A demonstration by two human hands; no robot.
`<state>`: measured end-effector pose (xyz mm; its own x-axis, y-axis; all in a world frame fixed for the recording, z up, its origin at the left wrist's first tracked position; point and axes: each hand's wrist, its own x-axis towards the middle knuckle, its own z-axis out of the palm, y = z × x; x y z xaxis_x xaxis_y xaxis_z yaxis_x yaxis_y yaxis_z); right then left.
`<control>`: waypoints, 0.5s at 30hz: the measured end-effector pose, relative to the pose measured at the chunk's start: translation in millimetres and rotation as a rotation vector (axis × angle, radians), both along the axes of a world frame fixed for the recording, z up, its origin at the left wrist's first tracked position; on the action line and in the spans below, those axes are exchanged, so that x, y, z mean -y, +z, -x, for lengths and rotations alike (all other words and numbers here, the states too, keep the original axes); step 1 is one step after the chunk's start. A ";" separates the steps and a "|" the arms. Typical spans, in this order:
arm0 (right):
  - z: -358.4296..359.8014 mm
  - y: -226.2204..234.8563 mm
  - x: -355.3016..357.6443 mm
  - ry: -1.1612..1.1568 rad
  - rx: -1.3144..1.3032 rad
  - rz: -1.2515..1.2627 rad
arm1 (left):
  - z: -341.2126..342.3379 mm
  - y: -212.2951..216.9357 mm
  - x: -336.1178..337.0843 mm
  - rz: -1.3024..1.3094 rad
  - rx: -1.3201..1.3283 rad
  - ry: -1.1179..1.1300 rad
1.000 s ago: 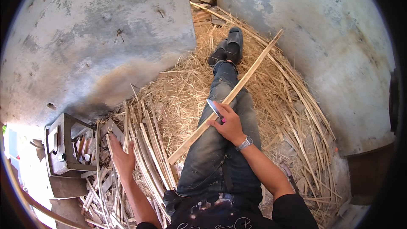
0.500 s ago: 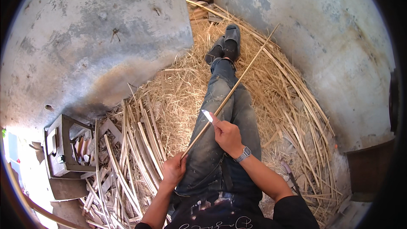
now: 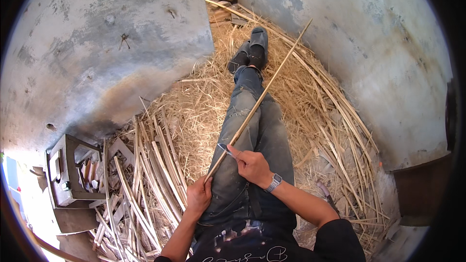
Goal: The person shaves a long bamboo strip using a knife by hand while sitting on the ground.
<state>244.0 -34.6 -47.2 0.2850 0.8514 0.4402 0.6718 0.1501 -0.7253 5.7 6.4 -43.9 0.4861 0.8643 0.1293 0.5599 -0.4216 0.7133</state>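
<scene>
A long, thin bamboo strip [image 3: 272,81] slants across my outstretched legs, its far end reaching up toward the right wall. My left hand [image 3: 198,197] is closed round its near end, beside my thigh. In my right hand [image 3: 254,169] is a small knife [image 3: 224,148], its handle hidden by the fingers. The short blade lies across the strip, a little above my left hand. My right thumb or forefinger stretches along the strip close to the blade; which one I cannot tell.
Bundles of strips [image 3: 160,179] lie at my left, and more long strips [image 3: 347,111] curve along the right wall. Pale shavings [image 3: 204,97] cover the floor round my legs. A wooden frame [image 3: 73,170] stands at the left; a curved tool [image 3: 327,194] lies by my right elbow.
My right hand has drawn the knife down along the strip, nearer to my left hand. The left hand keeps its hold. The whole view has shifted slightly.
</scene>
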 end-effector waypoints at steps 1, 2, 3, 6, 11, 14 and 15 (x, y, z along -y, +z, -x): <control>-3.6 1.4 -3.3 -0.008 0.009 -0.004 | -0.4 1.0 -0.1 -0.021 0.000 -0.002; -1.1 1.4 -3.7 -0.005 0.007 -0.002 | -1.7 2.7 0.2 -0.019 -0.002 0.001; 3.1 1.9 -5.0 -0.058 -0.041 0.005 | -4.2 5.2 0.6 0.005 -0.013 0.004; 13.5 3.6 4.1 -0.044 -0.070 0.041 | -9.4 4.2 -1.8 0.055 -0.038 0.018; -7.6 10.5 -7.9 -0.107 -0.111 0.108 | -8.8 2.4 -6.2 0.113 -0.042 -0.002; 29.6 10.9 8.9 0.090 -0.133 0.047 | -13.5 0.1 -6.6 0.148 0.007 -0.007; 38.9 13.9 14.9 0.258 -0.152 0.040 | -12.7 -7.3 -5.9 0.279 0.089 0.002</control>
